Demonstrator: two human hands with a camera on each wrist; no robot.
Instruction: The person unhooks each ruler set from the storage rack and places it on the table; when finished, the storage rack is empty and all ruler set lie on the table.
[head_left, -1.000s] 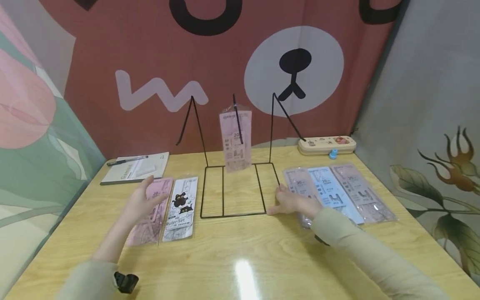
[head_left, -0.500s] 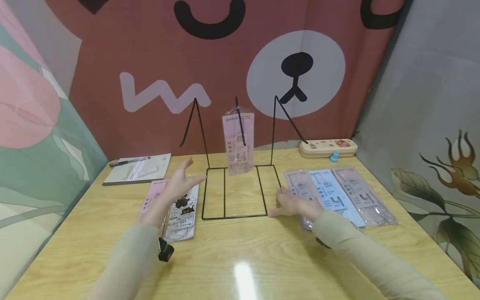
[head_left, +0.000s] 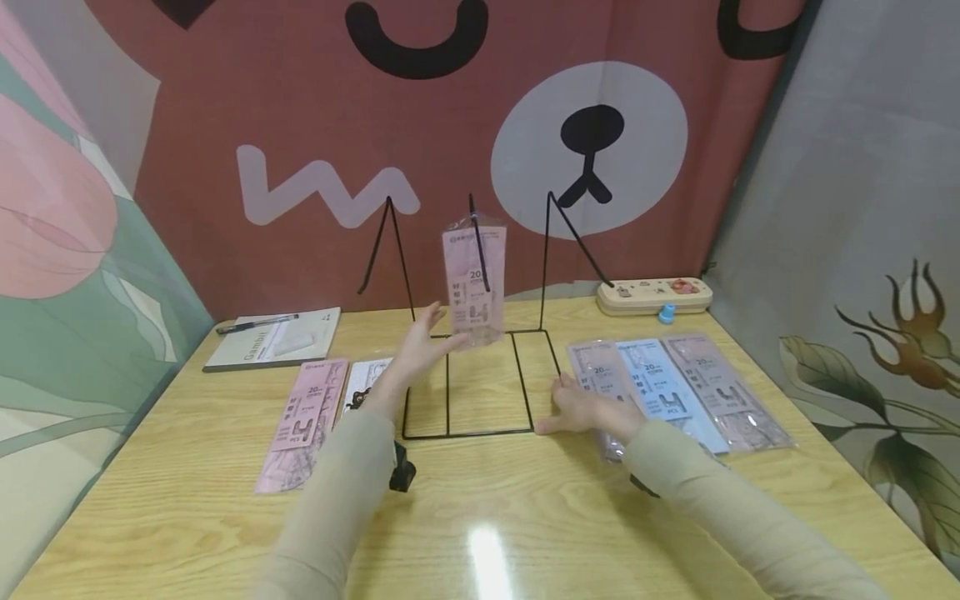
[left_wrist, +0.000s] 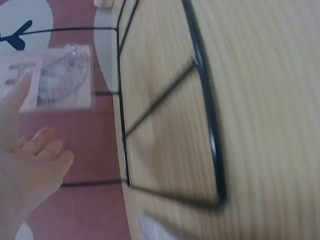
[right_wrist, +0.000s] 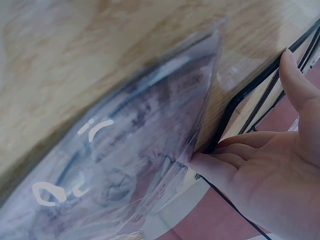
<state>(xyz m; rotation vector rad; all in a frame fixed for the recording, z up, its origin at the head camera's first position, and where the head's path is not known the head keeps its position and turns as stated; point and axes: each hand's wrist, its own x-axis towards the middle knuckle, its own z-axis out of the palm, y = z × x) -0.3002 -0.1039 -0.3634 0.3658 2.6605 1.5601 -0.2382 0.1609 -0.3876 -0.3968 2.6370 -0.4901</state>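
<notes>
A black wire display rack (head_left: 487, 432) stands mid-table, with several upward arms. From its middle hook hangs a pink ruler set packet (head_left: 493, 275) in clear plastic. My left hand (head_left: 411, 357) is at the packet's lower left, thumb spread from loosely bent fingers. In the left wrist view, the thumb overlaps the packet (left_wrist: 65, 85); contact cannot be told. My right hand (head_left: 588, 410) holds the rack's front right corner, thumb on the front bar, fingers by the side bar. Beside it in the right wrist view lies a plastic-wrapped packet (right_wrist: 125, 145).
Left of the rack lie a pink packet (head_left: 311, 400) and a cat-print ruler set (head_left: 360, 385), partly hidden by my left arm. A blue packet (head_left: 651, 375) lies among those at right. Behind are a notebook (head_left: 240, 350), pen (head_left: 258, 323) and pencil case (head_left: 652, 298).
My left hand has moved right and up from above the left packets to the hanging packet. The right hand stays on the rack's corner. The pink packet on the left shows again.
</notes>
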